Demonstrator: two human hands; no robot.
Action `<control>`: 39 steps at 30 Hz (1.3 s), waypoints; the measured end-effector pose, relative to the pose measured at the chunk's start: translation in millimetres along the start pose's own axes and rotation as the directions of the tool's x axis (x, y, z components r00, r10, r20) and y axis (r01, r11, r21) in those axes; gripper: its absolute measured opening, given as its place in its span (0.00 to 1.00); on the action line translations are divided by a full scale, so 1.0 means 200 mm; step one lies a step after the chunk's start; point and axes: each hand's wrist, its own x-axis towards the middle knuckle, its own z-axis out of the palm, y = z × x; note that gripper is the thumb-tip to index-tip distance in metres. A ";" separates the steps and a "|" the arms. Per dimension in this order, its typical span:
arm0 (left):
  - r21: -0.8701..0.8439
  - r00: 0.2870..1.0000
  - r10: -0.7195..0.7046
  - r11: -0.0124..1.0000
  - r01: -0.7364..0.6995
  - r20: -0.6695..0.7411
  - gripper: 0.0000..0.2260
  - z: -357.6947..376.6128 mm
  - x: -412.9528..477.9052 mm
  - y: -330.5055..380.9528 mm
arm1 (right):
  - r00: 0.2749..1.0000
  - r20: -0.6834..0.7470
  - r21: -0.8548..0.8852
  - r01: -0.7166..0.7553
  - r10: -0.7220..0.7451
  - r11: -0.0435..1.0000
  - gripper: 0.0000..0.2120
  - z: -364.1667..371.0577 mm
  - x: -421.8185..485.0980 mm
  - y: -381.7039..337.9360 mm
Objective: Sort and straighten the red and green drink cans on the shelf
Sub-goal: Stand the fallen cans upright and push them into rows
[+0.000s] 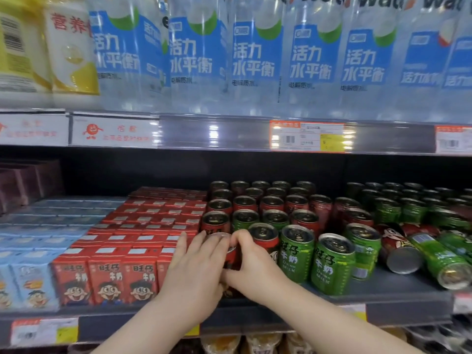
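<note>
One wide-angle camera, worn on the head, faces the shelf (398, 290) straight on and tilts slightly down onto the tops of the cans (297, 251). It sits close: the left hand (196, 261) and right hand (251, 261) reach a red can (232, 259) at the shelf's front edge. Water bottles (255, 60) fill the frame above the shelf; a lower tier (255, 341) peeks in below it.

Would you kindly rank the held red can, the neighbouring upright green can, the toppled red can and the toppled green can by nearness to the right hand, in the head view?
1. The held red can, gripped by the right hand.
2. The upright green can, just to its right.
3. The toppled red can, farther right.
4. The toppled green can, farthest right.
</note>
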 end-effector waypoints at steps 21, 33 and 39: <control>-0.205 0.956 0.290 0.934 -0.294 -0.053 0.35 0.00 0.61 1.05 | 0.967 -0.234 -0.497 -0.210 0.103 0.842 0.09 -1.16 -0.18 0.79; 0.096 0.986 0.097 0.989 -0.110 0.136 0.29 0.14 0.78 1.57 | 0.911 0.352 -0.517 -0.001 0.214 0.856 0.33 -1.41 -0.02 1.23; 0.142 0.995 0.092 0.985 -0.095 0.027 0.37 0.16 0.73 1.56 | 0.961 0.276 -0.402 0.149 -0.035 0.904 0.38 -1.38 -0.04 1.22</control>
